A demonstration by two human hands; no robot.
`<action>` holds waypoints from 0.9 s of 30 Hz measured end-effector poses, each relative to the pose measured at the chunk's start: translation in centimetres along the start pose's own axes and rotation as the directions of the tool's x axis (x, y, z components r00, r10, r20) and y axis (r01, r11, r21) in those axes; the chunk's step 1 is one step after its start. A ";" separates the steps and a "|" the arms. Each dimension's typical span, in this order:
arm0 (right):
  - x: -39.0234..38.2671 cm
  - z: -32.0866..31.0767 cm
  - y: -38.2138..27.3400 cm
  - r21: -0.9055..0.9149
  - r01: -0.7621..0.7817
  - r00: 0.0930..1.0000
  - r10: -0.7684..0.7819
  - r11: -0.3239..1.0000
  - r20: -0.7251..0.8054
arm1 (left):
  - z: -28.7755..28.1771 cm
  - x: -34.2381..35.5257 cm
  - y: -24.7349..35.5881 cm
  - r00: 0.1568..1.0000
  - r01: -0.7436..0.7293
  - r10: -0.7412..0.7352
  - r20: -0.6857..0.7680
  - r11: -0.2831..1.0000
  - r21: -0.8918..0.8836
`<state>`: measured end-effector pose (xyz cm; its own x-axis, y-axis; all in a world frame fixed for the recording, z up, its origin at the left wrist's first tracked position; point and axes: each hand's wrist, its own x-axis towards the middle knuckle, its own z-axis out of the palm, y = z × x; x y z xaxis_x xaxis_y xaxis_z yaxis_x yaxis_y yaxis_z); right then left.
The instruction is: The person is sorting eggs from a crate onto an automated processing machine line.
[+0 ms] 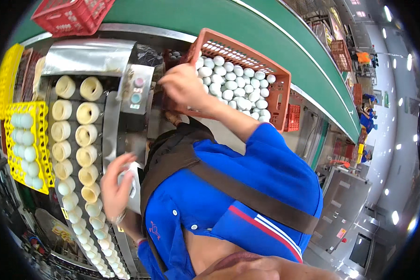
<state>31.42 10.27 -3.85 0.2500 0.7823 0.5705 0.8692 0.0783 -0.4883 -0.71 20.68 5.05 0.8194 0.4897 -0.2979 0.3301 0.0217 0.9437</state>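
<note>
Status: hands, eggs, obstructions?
Left hand open beside cream cups. Right hand curled at crate's left end, grip unclear. Eggs heaped in crate. Control box stands between cups and crate.

Hands: two, left hand (pixel 117 187) and right hand (pixel 185 87). Egg-filled reddish-brown crate (pixel 283 83): one. White eggs (pixel 240 81) inside: dozens, overlapping, exact count impossible. Yellow egg tray (pixel 41 135) bearing eggs: one. Cream cups (pixel 86 134) standing eggless: eleven, five in left row, six in right. Push buttons (pixel 136 98): two. Shirt buttons (pixel 194 227): two visible.
</note>
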 end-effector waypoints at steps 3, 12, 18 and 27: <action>-7.7 -5.2 8.0 -0.295 -0.407 0.896 0.441 0.864 0.056 | 8.1 9.6 3.3 0.892 -0.175 0.094 0.441 0.973 0.147; -14.0 -3.7 19.9 -0.616 -0.323 0.897 0.440 0.719 0.042 | 26.2 24.6 -4.3 0.841 -0.410 -0.283 0.462 0.225 0.884; -15.2 -2.9 21.9 -0.349 -0.450 0.879 0.476 0.822 -0.013 | 29.0 26.3 -8.6 0.819 -0.408 -0.511 0.260 -0.199 0.891; -14.2 -7.1 19.1 -0.263 -0.637 0.643 0.688 0.725 0.338 | 29.0 26.2 -7.4 0.773 -0.259 -0.552 0.312 0.174 0.950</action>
<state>47.46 -3.76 -16.60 0.6141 0.7655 -0.1921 0.5831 -0.6042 -0.5431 31.87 8.09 -13.92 0.5974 0.0944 -0.7963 0.2902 -0.9512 0.1050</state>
